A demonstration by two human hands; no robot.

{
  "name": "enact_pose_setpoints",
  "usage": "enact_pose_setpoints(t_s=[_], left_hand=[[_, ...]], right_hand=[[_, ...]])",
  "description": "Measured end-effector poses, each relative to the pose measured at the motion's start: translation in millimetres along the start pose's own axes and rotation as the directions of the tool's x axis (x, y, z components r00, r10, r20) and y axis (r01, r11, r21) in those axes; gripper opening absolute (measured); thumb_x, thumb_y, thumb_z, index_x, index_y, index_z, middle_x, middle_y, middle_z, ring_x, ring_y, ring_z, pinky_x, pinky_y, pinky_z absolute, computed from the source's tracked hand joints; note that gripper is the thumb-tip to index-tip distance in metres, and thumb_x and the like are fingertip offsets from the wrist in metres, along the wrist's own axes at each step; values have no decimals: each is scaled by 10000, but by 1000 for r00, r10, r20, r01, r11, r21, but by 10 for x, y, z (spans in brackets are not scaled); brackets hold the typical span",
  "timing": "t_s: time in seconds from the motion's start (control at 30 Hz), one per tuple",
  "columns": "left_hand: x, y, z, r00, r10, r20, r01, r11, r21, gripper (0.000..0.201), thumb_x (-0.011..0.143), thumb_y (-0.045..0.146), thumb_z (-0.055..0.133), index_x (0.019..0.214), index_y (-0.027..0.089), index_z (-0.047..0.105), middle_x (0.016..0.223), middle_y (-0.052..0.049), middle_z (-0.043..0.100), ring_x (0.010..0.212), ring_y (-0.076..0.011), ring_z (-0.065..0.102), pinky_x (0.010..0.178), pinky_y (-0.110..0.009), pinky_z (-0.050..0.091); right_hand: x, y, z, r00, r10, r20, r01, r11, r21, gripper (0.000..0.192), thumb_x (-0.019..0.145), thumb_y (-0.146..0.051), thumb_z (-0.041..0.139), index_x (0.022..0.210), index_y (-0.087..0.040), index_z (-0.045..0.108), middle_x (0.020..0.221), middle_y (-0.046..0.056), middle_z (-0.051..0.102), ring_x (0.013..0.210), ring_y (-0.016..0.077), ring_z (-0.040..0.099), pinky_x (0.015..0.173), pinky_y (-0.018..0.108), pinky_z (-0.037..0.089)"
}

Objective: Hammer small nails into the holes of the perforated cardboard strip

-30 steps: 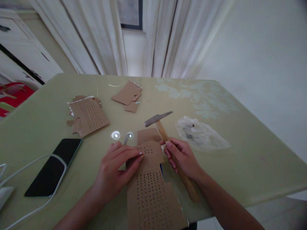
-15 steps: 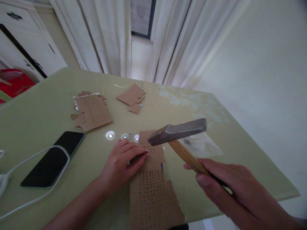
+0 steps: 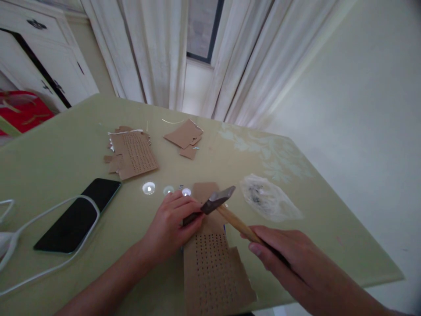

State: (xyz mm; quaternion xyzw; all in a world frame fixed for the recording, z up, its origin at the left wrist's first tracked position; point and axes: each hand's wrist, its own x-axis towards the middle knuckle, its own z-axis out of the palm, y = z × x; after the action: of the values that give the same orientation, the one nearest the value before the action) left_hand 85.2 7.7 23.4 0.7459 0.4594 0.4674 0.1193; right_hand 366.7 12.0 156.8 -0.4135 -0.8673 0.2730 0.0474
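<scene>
My right hand is closed round the wooden handle of a hammer. Its metal head lies low over the fingertips of my left hand, at the upper part of a brown cardboard strip. The thumb and fingers of my left hand are pinched together on a small nail, whose tip showed a moment ago and is now covered by the hammer head. Rows of small holes run across the cardboard below the hands. Under it, a bit of something blue shows at the right edge.
A phone with a white cable over it lies left. Punched cardboard pieces and plain scraps lie farther back. A clear plastic bag with small dark things sits right. The glossy table reflects lights.
My right hand has brought the hammer down and left, from raised above the cardboard to the fingertips of my left hand. My left hand keeps its pinch. The view has shifted slightly.
</scene>
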Motion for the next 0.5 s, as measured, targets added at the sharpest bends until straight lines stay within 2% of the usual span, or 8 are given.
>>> enact_pose_setpoints(t_s=[0.2,0.37,0.5], left_hand=[[-4,-9,4,1000,-13,16,14,1000,-14,95,1005,153,736,1036,231,780,967,2,826,856,-191,684,842,-348,479],[-12,-9,10,1000,-17,4,17,1000,-13,89,994,153,739,1021,228,778,971,-5,827,865,-193,690,830,-347,492],[-34,23,-12,999,-32,17,32,999,31,119,1024,209,713,1109,253,784,1045,-14,825,915,-205,690,884,-378,498]], right_hand=[[-39,8,-37,988,-50,-146,49,999,-7,345,1180,-429,453,956,-268,659,807,16,758,713,193,725,658,292,529],[-28,100,79,999,-38,-36,37,998,-46,315,1184,-398,467,987,-254,666,871,22,790,762,194,754,694,294,541],[-71,124,39,990,-63,-124,57,997,-54,315,1184,-412,465,997,-266,671,850,19,791,737,195,756,661,286,539]])
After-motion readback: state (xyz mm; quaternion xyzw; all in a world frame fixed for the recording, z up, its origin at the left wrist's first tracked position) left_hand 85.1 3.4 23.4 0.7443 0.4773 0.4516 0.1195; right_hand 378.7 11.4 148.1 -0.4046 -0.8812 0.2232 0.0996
